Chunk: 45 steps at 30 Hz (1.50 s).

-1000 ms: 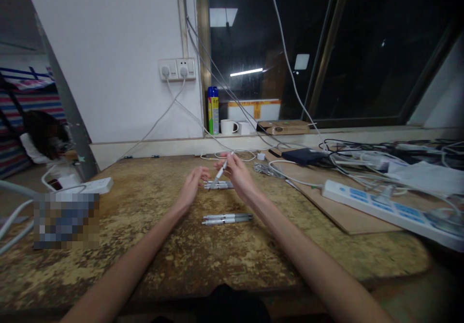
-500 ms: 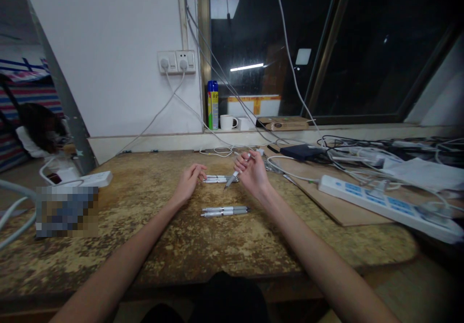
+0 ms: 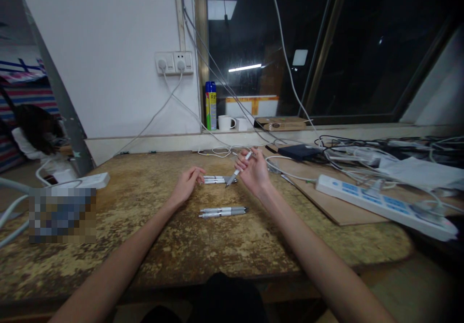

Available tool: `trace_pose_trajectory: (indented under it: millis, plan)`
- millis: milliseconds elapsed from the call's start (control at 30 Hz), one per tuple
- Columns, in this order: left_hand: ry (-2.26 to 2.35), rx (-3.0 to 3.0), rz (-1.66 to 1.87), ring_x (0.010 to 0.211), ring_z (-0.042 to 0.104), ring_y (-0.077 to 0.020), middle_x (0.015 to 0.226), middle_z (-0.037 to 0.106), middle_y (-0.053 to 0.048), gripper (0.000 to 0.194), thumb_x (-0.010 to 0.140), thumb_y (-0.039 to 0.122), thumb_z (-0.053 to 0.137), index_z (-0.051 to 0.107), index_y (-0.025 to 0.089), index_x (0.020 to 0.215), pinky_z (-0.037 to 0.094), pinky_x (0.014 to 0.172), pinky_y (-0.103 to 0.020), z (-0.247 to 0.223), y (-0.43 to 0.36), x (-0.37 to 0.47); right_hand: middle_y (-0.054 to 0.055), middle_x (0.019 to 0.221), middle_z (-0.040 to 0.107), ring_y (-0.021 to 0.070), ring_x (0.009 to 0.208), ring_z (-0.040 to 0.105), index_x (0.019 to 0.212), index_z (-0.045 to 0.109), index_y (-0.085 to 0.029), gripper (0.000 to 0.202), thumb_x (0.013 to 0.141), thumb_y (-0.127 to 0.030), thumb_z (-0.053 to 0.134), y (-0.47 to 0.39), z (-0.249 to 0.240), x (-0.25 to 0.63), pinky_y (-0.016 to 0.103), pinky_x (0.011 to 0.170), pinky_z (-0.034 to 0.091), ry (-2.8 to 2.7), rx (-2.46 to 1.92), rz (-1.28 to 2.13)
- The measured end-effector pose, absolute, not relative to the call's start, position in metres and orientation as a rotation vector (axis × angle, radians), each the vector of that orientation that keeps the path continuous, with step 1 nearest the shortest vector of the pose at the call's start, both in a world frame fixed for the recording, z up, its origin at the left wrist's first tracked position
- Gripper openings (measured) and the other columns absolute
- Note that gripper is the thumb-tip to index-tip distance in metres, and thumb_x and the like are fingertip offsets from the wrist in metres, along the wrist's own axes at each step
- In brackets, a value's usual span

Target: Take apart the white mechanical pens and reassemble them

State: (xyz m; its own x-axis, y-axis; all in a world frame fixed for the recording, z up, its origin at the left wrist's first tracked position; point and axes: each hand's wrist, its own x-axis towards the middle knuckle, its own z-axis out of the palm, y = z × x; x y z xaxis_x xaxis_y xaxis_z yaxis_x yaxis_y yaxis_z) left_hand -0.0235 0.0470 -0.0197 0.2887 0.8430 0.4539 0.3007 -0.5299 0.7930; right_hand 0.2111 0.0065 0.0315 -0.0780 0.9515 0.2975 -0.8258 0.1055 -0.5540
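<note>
Between the fingers of my right hand is a white and grey pen, slanting with its dark tip down to the left. My left hand has its fingers curled together at the left end of a far row of pens; whether they grip anything is too small to tell. Nearer to me, two white and grey pens lie side by side on the worn wooden table.
On the right, a white power strip crosses a brown board, with tangled cables and a dark flat box behind. At left lie another power strip and a blurred blue item. A person sits far left.
The pen in my right hand stands slightly steeper, and more of its upper part shows. My left hand has barely moved. The whole view has shifted slightly.
</note>
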Motion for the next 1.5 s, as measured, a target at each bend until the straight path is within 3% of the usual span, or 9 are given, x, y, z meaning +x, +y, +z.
trace_pose_trajectory:
  millis: [367,533,733,1100,1200,1333,1500]
  plan:
    - [1.023,1.970,1.194,0.069,0.059,-0.0165,0.076,0.066,-0.004,0.039,0.097,0.043,0.041,0.068,0.015,0.098,0.045,0.065,-0.027,-0.020,0.046,-0.024,-0.007,0.058,0.020,0.0107,0.047,0.022,0.074,0.046,-0.021,0.023,0.094,-0.030,0.040,0.006,0.031,0.211,0.019,0.043,0.030,-0.743,-0.223,1.487]
    - [1.007,2.003,1.194,0.070,0.059,-0.0161,0.076,0.066,-0.004,0.038,0.098,0.042,0.041,0.069,0.015,0.097,0.045,0.066,-0.027,-0.021,0.046,-0.023,-0.007,0.057,0.021,0.0105,0.046,0.021,0.074,0.046,-0.021,0.029,0.096,-0.038,0.039,0.006,0.032,0.214,0.019,0.042,0.030,-0.719,-0.221,1.459]
    - [1.026,2.000,1.178,0.070,0.059,-0.0164,0.076,0.066,-0.004,0.039,0.097,0.044,0.042,0.069,0.016,0.097,0.044,0.063,-0.026,-0.021,0.045,-0.023,-0.007,0.057,0.022,0.0106,0.046,0.022,0.075,0.045,-0.021,0.022,0.094,-0.030,0.042,0.007,0.031,0.213,0.019,0.042,0.031,-0.728,-0.213,1.464]
    - [1.013,2.030,1.164,0.071,0.059,-0.0168,0.077,0.066,-0.004,0.042,0.099,0.045,0.039,0.069,0.016,0.099,0.043,0.063,-0.026,-0.018,0.042,-0.022,-0.006,0.059,0.021,0.0124,0.048,0.023,0.070,0.039,-0.022,0.029,0.095,-0.037,0.042,-0.001,0.036,0.210,0.021,0.047,0.034,-0.781,-0.180,1.380]
    - [0.991,2.014,1.167,0.070,0.059,-0.0166,0.076,0.066,-0.004,0.042,0.098,0.047,0.040,0.069,0.016,0.099,0.042,0.062,-0.025,-0.019,0.042,-0.022,-0.005,0.060,0.024,0.0131,0.050,0.028,0.074,0.043,-0.023,0.029,0.095,-0.043,0.042,-0.001,0.036,0.209,0.023,0.049,0.037,-0.831,-0.227,1.392]
    - [0.952,1.935,1.162,0.068,0.059,-0.0159,0.077,0.066,-0.004,0.041,0.096,0.049,0.045,0.068,0.016,0.099,0.042,0.059,-0.025,-0.016,0.042,-0.020,-0.004,0.059,0.032,0.0127,0.051,0.032,0.070,0.041,-0.022,0.023,0.091,-0.032,0.043,0.003,0.034,0.205,0.024,0.051,0.037,-0.899,-0.296,1.425]
    - [0.876,1.849,1.189,0.073,0.061,-0.0157,0.081,0.067,-0.003,0.036,0.095,0.048,0.050,0.065,0.017,0.107,0.043,0.059,-0.023,-0.011,0.041,-0.018,-0.001,0.075,0.059,0.0116,0.066,0.051,0.082,0.054,-0.021,0.005,0.084,-0.023,0.058,0.006,0.023,0.196,0.022,0.062,0.044,-1.176,-0.554,1.274]
